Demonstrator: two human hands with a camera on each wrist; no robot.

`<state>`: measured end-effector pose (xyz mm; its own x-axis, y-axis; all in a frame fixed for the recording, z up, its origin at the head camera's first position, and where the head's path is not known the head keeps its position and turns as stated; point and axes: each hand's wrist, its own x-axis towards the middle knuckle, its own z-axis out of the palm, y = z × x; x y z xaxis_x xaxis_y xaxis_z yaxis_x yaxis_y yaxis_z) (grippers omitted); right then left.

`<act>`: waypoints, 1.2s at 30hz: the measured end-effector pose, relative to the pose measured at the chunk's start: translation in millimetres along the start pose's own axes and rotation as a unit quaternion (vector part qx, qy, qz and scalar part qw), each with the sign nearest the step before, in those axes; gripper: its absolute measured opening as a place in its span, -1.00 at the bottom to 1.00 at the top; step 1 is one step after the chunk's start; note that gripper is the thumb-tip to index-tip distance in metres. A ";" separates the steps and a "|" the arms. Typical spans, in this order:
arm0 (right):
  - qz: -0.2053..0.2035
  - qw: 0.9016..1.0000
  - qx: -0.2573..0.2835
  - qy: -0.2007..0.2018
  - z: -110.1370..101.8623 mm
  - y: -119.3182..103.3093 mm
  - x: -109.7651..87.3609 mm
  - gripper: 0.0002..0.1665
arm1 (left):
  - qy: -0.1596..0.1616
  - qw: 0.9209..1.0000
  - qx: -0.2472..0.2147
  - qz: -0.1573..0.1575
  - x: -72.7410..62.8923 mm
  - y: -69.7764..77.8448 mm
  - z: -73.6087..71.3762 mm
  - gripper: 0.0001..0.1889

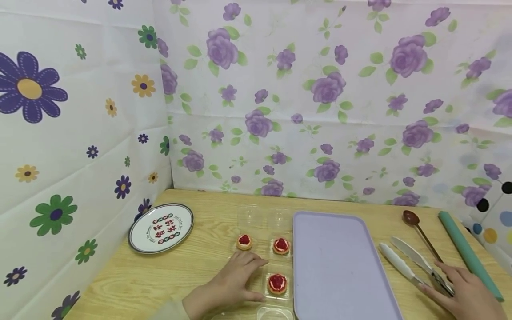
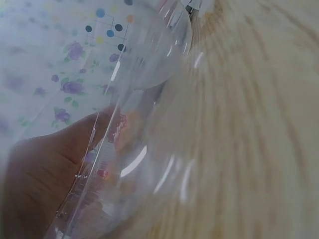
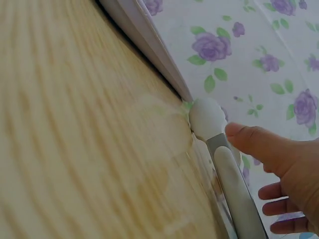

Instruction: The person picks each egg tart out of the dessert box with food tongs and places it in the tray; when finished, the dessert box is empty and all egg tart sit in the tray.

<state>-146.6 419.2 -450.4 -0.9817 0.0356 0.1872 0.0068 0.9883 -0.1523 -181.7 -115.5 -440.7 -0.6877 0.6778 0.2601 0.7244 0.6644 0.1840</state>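
Glossy clear plastic tart box (image 1: 264,249) lies on matt wood-grain table (image 1: 160,275) beside smooth lilac tray (image 1: 340,266).

The right hand (image 3: 291,174) sits at the lower right of the wooden table (image 3: 75,124), its thumb (image 3: 249,142) touching the white-tipped tongs (image 3: 227,169) near their rounded end. The other fingers (image 3: 276,206) are loosely spread beside the tongs, apparently not wrapped round them, though blur makes this hard to judge. A pale lilac tray edge (image 3: 144,37) runs along the table's far side, before a purple rose-patterned backdrop (image 3: 234,55).
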 end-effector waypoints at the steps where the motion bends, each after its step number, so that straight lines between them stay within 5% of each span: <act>1: 0.007 1.000 -0.004 -0.013 0.2 0.8 0.8 0.09 | 0.005 1.000 0.003 0.002 -0.3 -0.2 0.7 -0.19; 11: 0.043 0.986 -0.018 -0.160 4.1 10.1 4.3 0.21 | 0.011 1.000 0.002 -0.006 -4.9 1.1 6.7 -0.21; 25: 0.054 0.979 -0.019 -0.194 2.4 12.5 6.4 0.24 | -0.024 0.999 -0.016 -0.033 -4.2 1.3 2.6 -0.22; 36: 0.041 0.979 -0.024 -0.200 1.9 14.5 9.9 0.16 | -0.020 0.999 -0.010 -0.032 -2.5 -1.9 4.0 -0.21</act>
<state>-156.6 433.6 -452.7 -0.9732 0.0640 -0.2211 0.0886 0.9907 -0.1032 -181.5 -117.1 -445.5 -0.7335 0.6463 0.2102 0.6796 0.7004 0.2181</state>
